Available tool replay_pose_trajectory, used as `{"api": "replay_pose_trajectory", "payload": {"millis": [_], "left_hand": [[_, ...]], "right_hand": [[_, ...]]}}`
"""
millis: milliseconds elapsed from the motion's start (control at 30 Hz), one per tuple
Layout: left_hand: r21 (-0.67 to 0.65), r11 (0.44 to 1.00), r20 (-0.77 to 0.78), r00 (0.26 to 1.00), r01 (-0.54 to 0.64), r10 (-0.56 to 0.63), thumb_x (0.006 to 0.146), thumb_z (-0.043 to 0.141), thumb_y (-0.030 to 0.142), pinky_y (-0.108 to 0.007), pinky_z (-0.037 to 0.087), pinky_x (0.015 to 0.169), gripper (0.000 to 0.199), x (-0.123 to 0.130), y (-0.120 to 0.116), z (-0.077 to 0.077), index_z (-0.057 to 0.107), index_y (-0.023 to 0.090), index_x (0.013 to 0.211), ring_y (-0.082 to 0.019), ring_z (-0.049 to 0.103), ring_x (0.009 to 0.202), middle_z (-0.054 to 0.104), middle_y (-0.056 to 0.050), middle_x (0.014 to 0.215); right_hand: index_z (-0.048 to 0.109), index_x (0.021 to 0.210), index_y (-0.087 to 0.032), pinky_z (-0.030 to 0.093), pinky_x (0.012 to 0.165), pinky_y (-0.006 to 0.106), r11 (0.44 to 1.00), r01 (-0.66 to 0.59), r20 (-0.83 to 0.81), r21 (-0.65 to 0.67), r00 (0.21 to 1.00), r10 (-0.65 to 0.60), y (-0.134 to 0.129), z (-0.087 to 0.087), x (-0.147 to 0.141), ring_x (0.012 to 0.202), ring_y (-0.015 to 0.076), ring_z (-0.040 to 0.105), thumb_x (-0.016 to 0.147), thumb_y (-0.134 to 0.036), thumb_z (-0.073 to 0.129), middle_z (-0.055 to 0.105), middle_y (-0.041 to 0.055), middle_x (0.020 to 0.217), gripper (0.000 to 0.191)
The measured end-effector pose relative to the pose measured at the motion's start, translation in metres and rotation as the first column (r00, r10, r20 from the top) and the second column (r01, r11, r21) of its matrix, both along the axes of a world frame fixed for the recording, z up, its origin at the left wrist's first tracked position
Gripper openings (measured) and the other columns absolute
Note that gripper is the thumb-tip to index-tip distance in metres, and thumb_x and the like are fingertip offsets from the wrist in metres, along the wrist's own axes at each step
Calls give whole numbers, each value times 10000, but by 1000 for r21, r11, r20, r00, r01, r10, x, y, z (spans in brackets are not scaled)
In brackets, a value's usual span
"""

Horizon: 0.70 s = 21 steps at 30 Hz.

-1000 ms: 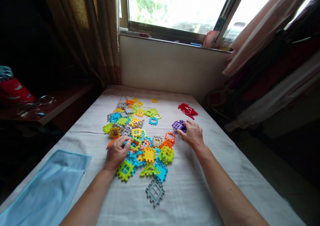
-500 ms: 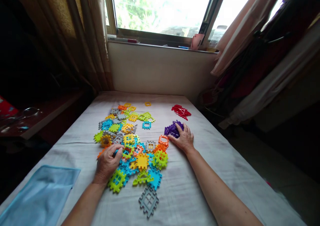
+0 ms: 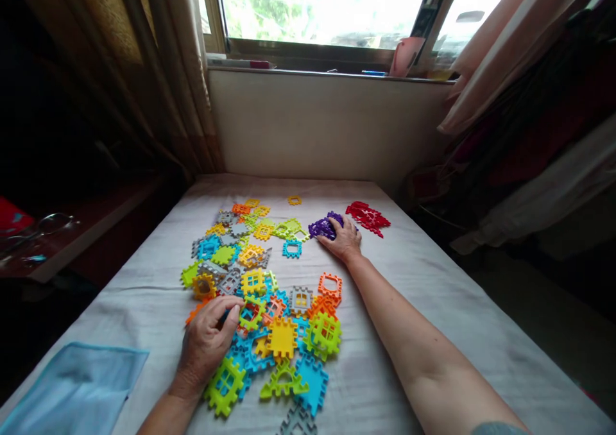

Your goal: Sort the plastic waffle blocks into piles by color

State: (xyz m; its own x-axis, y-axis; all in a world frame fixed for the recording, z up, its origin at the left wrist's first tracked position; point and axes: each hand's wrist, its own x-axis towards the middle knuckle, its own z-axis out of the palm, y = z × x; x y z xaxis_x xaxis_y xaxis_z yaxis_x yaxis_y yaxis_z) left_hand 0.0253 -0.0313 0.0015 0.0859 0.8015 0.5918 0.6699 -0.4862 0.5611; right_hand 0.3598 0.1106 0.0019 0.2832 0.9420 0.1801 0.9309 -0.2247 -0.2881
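Note:
My right hand (image 3: 342, 237) lies over a heap of purple interlocking plastic tiles (image 3: 322, 228), its fingers curved around the heap's right side. My left hand (image 3: 210, 333) rests at the left edge of a spread of mixed-colour tiles, fingers curled in with the thumb near the forefinger. A dark blue bit shows in its grasp, too covered to name. Close by the left hand are a green window tile (image 3: 225, 385), a yellow square tile (image 3: 282, 337) and a blue tile (image 3: 312, 383). Red tiles (image 3: 368, 218) form their own heap beyond the right hand.
A light blue cloth (image 3: 72, 387) lies on the white sheet at the left front. An orange tile (image 3: 330, 285) and a grey tile (image 3: 298, 421) lie at the spread's edges. A pink cup (image 3: 405, 56) stands on the window sill; curtains hang at the left.
My right hand has pushed the purple heap away from me, closer to the red tiles. My left hand stays by the mixed tiles. The camera view has shifted slightly.

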Motion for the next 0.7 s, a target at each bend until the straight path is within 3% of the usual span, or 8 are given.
{"api": "replay_pose_trajectory", "payload": {"millis": [167, 300, 533, 700], "left_hand": [[-21, 1000, -4, 1000, 1, -1, 885, 552, 312, -260, 590, 751, 197, 1, -2, 1, 712, 234, 804, -162, 714, 764, 755, -11, 822], [-18, 1000, 8, 1000, 1, -1, 882, 555, 273, -252, 586, 745, 174, 2, -3, 2, 710, 236, 811, -153, 712, 772, 752, -5, 825], [-66, 998, 27, 1000, -10, 11, 878, 551, 294, -284, 589, 748, 190, 1, -3, 1, 714, 232, 805, -171, 709, 787, 754, -25, 839], [-50, 999, 40, 999, 0, 2, 881, 547, 280, -276, 581, 746, 185, 2, -4, 1, 708, 233, 803, -165, 705, 775, 751, -18, 829]], "right_hand": [[470, 1437, -321, 280, 1104, 512, 1000, 2, 9, -6, 1000, -2, 39, -3, -8, 1409, 320, 307, 836, -607, 561, 322, 112, 1564, 672], [485, 1428, -302, 257, 1107, 552, 1000, 18, 10, 14, 1000, -18, 55, -6, -9, 1410, 337, 297, 840, -615, 549, 326, 127, 1559, 669], [435, 1460, -277, 170, 1088, 637, 996, 33, 98, 89, 994, -41, 51, -10, -13, 1418, 380, 238, 850, -638, 521, 274, 159, 1579, 714], [461, 1442, -264, 114, 1096, 639, 982, -135, 221, 130, 970, 104, 49, -8, -24, 1441, 380, 186, 862, -587, 519, 274, 156, 1591, 666]]}}
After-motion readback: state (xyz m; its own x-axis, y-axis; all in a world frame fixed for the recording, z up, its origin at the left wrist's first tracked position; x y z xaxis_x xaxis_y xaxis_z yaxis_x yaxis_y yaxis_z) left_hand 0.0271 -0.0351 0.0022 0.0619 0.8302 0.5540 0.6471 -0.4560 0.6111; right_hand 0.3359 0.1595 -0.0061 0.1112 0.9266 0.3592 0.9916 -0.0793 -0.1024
